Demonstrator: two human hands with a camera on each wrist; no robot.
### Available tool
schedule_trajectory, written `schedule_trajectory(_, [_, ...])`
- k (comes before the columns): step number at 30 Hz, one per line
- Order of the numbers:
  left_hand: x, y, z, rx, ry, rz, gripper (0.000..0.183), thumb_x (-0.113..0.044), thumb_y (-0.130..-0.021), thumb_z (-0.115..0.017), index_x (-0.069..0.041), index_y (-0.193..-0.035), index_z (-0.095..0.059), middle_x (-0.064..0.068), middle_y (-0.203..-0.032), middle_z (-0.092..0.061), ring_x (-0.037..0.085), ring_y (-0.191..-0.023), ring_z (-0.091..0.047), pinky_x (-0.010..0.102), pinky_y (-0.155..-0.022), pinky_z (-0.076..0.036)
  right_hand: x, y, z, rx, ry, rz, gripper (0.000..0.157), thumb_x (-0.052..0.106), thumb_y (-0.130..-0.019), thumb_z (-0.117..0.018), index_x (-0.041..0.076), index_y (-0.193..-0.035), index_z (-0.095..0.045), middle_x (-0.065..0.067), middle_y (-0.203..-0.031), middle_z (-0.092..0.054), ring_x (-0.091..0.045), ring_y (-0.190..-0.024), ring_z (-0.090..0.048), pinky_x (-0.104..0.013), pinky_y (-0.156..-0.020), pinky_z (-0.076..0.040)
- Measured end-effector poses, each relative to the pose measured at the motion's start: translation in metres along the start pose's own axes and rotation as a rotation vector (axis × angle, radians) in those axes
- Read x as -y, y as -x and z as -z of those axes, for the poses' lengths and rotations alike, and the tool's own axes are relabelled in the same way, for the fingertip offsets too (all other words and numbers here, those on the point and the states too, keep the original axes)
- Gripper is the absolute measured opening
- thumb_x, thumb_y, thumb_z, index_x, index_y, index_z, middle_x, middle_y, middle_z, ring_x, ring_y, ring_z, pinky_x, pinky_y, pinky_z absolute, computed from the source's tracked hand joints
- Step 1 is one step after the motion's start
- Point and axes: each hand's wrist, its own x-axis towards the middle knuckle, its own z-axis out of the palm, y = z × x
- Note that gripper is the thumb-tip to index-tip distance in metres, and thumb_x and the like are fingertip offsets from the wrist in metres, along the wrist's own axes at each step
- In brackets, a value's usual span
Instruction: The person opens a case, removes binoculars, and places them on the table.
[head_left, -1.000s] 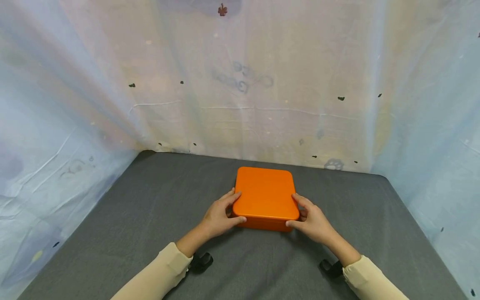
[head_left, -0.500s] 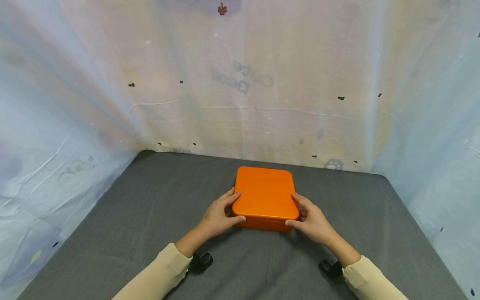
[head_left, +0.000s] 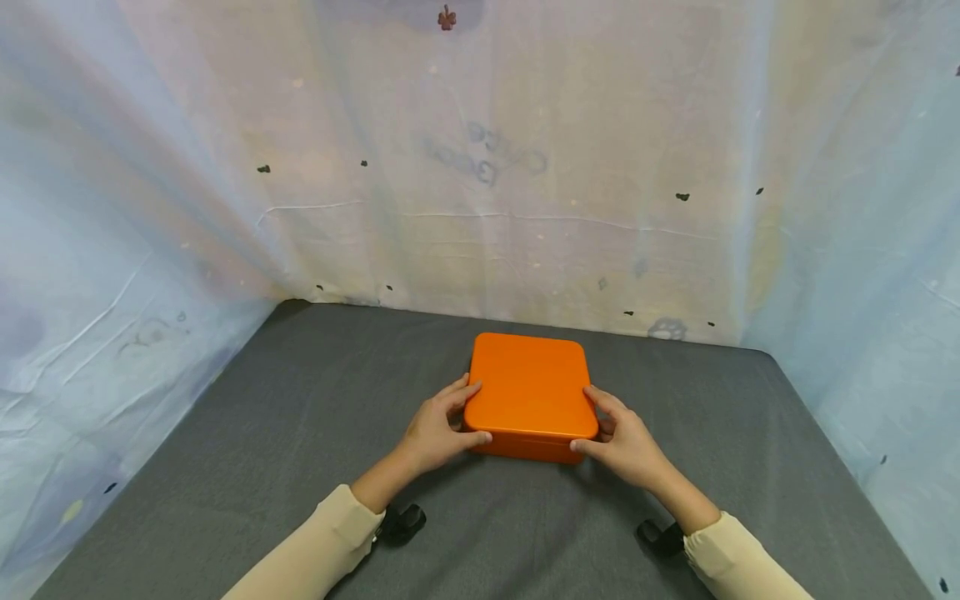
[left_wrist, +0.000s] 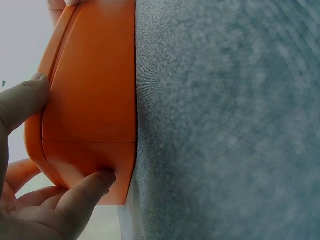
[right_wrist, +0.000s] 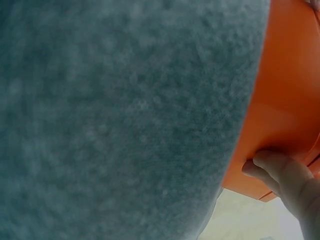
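A closed orange lidded box point(head_left: 529, 385), seemingly stiff and slick though its weight was hard to judge, sat with grey fabric point(head_left: 315, 408) beneath it, the left hand point(head_left: 437, 433) gripping its near-left corner and the right hand point(head_left: 628, 446) its near-right, both sensible holds.

I've got one orange box point(head_left: 531, 385) on my screen, squarish with rounded corners and a smooth, kinda shiny top. Looks closed to me, with a thin seam running round the side just under the top. It's sitting flat on the gray table point(head_left: 525, 525), roughly middle left to right, nearer the far edge.
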Motion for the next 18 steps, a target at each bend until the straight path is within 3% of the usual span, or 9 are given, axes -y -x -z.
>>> schedule_trajectory(8, [0.0005,-0.0021,0.0012,0.006,0.035,-0.006,0.079,-0.025,-0.077,-0.082,-0.015,-0.145,-0.045,0.006,-0.159,-0.027,0.027,-0.130,-0.051,0.035,-0.093,-0.053,0.0011,0.0001,0.0007,-0.007,0.003,0.013,0.084,0.010,-0.084,-0.074,-0.004,-0.150,-0.024,-0.029,-0.156,-0.018,-0.040,-0.115,-0.061,-0.030,-0.085,-0.056])
schedule_trajectory(18, [-0.0038,-0.0035,0.0037,-0.008,0.000,0.001,0.079,-0.029,-0.076,-0.082,-0.019,-0.145,-0.046,0.001,-0.158,-0.030,0.025,-0.124,-0.056,0.037,-0.094,-0.053,0.0014,-0.0020,0.0014,-0.017,0.030,0.037,0.085,0.011,-0.084,-0.074,-0.004,-0.151,-0.023,-0.029,-0.156,-0.017,-0.043,-0.115,-0.059,-0.035,-0.086,-0.056])
